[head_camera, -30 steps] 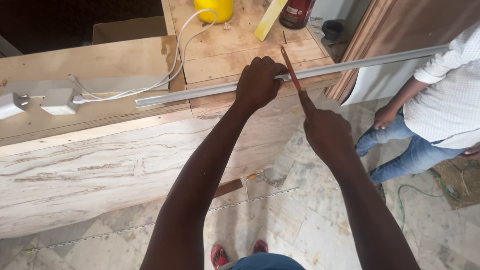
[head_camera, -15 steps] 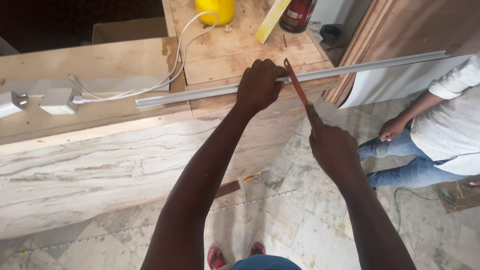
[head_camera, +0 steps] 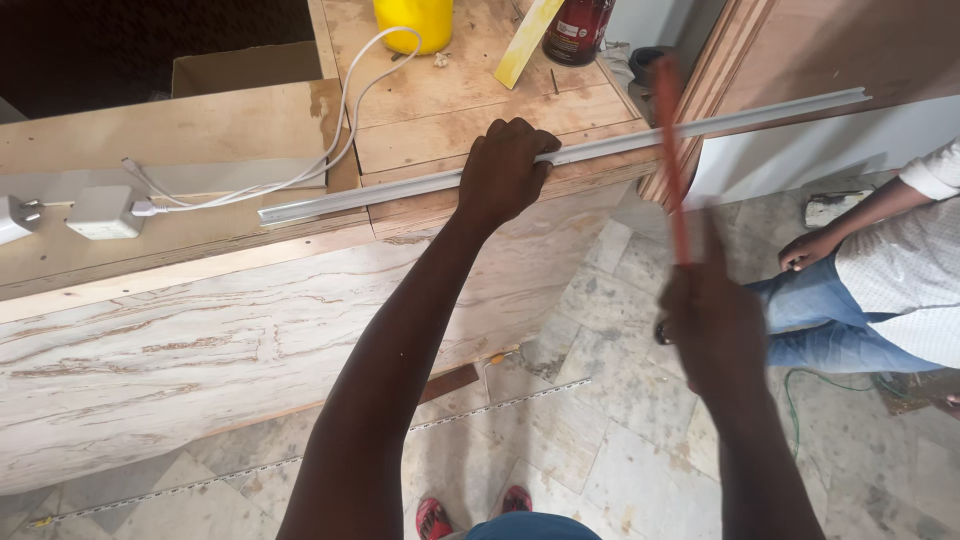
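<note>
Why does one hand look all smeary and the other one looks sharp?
In the head view, the right hand and the thin red blade it holds are streaked with motion blur, so their edges smear; the left hand gripping the long grey strip is crisp, as is the wooden bench; soft daylight, with no harsh glare.

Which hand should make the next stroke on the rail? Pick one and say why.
Right, probably. The right hand already holds the red blade, raised just beside the rail. The left hand is shut on the rail, pinning it to the bench, so it is best left there.
</note>
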